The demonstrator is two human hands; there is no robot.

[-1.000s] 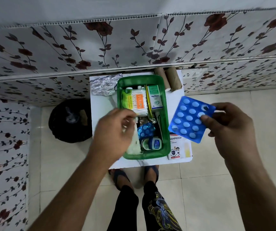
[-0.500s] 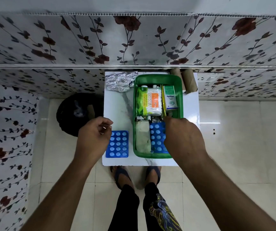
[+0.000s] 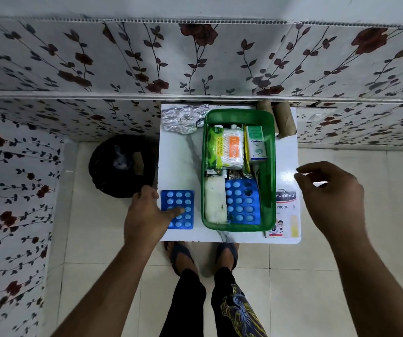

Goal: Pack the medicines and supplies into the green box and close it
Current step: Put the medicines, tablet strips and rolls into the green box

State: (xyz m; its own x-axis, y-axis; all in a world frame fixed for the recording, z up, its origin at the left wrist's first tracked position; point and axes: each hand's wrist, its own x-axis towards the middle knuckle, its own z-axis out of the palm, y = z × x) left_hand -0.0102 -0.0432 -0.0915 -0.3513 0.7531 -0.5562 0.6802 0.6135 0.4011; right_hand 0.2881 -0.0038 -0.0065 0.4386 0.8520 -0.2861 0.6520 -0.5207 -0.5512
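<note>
The green box (image 3: pixel 270 181) stands open on a small white table (image 3: pixel 181 166). Inside lie a cotton swab pack (image 3: pixel 227 152), an Optibex carton (image 3: pixel 256 144), a white gauze roll (image 3: pixel 215 203) and a blue pill blister (image 3: pixel 243 205). A second blue blister (image 3: pixel 178 203) lies on the table left of the box, with my left hand (image 3: pixel 147 215) resting on its near left part, thumb across it. My right hand (image 3: pixel 329 198) hovers empty, fingers apart, above the table's right edge beside a Hansaplast plaster pack (image 3: pixel 286 212).
A crumpled silver foil strip (image 3: pixel 183 117) lies at the table's far left corner. Two cardboard rolls (image 3: pixel 283 120) lean at the far right. A black bin (image 3: pixel 122 166) stands on the floor left of the table. A floral wall backs the table. My feet are under its near edge.
My right hand has left the box and moved right, above the plaster pack. My left hand has come down onto the blister on the table.
</note>
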